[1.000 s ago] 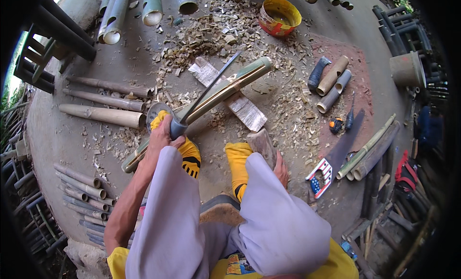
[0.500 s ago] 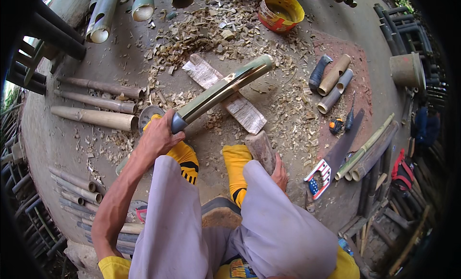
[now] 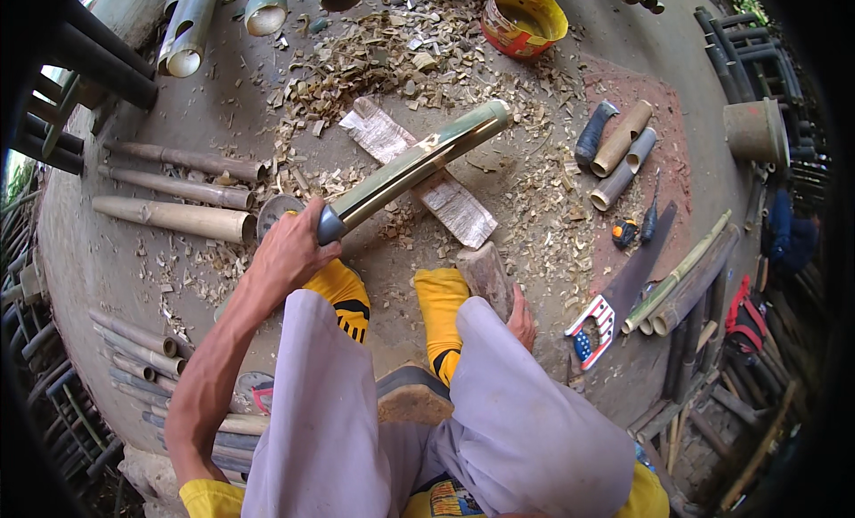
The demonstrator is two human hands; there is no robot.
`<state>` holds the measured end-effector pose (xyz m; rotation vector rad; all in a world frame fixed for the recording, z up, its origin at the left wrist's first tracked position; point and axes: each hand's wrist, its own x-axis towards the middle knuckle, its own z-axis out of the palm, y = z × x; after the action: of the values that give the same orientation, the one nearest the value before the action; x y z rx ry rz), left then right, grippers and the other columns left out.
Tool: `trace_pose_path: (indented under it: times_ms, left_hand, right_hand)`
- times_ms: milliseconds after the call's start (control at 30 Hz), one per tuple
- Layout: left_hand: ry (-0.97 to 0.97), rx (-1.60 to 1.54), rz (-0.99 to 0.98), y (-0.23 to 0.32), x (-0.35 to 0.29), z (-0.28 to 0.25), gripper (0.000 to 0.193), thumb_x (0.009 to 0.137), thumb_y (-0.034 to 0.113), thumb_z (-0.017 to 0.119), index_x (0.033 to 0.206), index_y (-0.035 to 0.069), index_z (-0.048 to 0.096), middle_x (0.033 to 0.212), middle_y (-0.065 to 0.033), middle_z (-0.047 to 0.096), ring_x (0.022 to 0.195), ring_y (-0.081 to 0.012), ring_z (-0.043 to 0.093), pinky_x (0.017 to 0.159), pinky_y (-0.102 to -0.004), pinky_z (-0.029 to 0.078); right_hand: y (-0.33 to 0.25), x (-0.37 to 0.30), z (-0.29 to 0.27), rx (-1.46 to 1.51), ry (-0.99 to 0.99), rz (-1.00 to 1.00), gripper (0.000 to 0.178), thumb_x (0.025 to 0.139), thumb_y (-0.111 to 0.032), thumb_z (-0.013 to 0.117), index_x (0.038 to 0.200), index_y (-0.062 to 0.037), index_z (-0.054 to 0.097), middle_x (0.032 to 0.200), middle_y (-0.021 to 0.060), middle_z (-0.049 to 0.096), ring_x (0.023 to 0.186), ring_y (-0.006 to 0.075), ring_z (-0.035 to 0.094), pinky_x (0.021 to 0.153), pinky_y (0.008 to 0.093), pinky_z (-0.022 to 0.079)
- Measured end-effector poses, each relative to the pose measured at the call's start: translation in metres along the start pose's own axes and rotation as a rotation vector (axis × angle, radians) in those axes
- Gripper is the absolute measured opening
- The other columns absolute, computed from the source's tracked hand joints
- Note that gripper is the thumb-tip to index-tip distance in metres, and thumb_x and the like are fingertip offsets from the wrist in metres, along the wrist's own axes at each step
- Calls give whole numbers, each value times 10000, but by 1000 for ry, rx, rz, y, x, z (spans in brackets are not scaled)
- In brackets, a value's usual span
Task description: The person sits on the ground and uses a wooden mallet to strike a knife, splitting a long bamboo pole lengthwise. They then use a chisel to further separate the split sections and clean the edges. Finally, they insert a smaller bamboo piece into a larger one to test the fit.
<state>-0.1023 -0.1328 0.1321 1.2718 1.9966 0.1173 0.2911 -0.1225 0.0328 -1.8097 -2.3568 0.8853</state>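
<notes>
The left hand (image 3: 289, 251) grips a grey-collared tool handle (image 3: 331, 226) over a long green split bamboo tube (image 3: 383, 179), which lies across a pale flat wooden board (image 3: 459, 209) on the grey floor (image 3: 387, 277). The right hand (image 3: 521, 323) touches a brown wooden block (image 3: 485, 276) (how tightly, one cannot tell behind the lavender-trousered knee (image 3: 485, 331)). A grey-bladed handsaw (image 3: 628, 286) crosses the near edge of a reddish floor patch (image 3: 670, 153).

My slotted green bamboo (image 3: 401, 169) slants across a board (image 3: 460, 212). I clasp a grey handle (image 3: 330, 226) and touch a brown block (image 3: 484, 273).
</notes>
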Motion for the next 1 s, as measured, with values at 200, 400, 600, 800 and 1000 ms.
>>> trace_pose_path:
  times_ms: [200, 400, 600, 800, 1000]
  left_hand:
    - [3, -10, 13, 1, 10, -5, 355, 733, 182, 677, 981, 17, 484, 792, -232, 625, 773, -397, 619, 702, -450, 470]
    - [-58, -52, 4, -8, 14, -6, 338, 733, 165, 684, 973, 23, 492, 792, -216, 627, 757, -368, 626, 683, -425, 477]
    - [-53, -107, 59, -23, 12, -8, 322, 713, 130, 692, 961, 43, 507, 782, -192, 621, 744, -372, 621, 668, -429, 475]
    - [-19, -92, 55, -35, 6, -2, 302, 711, 129, 693, 948, 49, 522, 777, -177, 616, 733, -365, 615, 657, -429, 475]
    - [-22, -126, 72, -35, 7, -5, 323, 702, 129, 714, 944, 35, 522, 772, -191, 610, 740, -381, 604, 666, -433, 471]
  right_hand:
    - [-7, 0, -10, -9, -62, 49, 939, 644, -267, 777, 1402, -68, 259, 1132, 265, 516, 1053, 421, 506, 895, 479, 417]
    - [-5, -9, -15, 72, -97, 132, 962, 632, -312, 781, 1394, -51, 255, 1154, 258, 500, 1088, 399, 497, 923, 465, 405]
    - [-11, -11, -44, 334, -51, 165, 989, 620, -358, 785, 1387, -34, 251, 1176, 251, 485, 1123, 376, 489, 951, 451, 393]
    - [-81, 84, -99, 631, 4, -190, 933, 650, -394, 723, 1316, 82, 275, 1207, 231, 430, 1127, 288, 460, 972, 400, 366]
    - [-142, 159, -91, 557, -13, -364, 876, 716, -413, 696, 1359, -11, 257, 1114, 215, 540, 986, 306, 581, 879, 406, 484]
